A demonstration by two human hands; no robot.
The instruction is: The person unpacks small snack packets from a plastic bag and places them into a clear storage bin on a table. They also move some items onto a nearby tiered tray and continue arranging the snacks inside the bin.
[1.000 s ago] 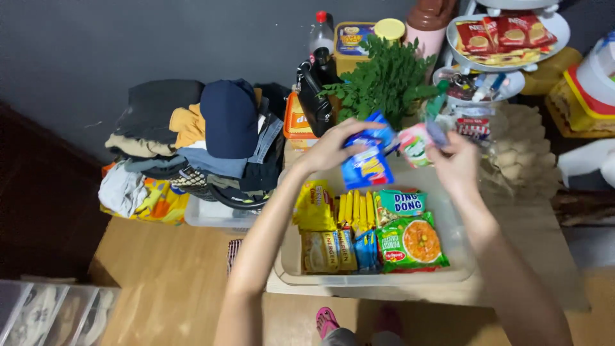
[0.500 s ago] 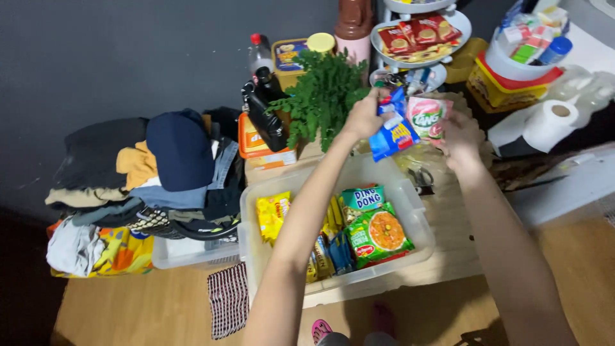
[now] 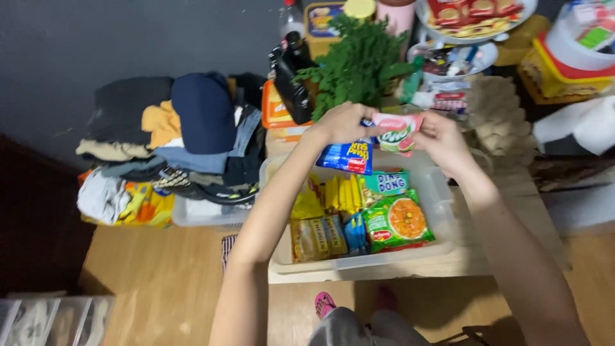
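Now held up over the clear box [image 3: 442, 192] of snacks, not off to one side as half a second ago; left hand [image 3: 343, 123] gripping the blue packet [image 3: 349, 156], right hand [image 3: 442, 138] pinching the pink and green packet [image 3: 396, 133]; packets still touching, none dropped in.

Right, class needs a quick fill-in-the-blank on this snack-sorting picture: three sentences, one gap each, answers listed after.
1. Both hands, left hand and right hand, hold a pink and green packet above a clear plastic ____.
2. Under the left hand hangs a ____ snack packet.
3. Behind the hands stands a leafy ____ plant.

Missing words: bin; blue; green
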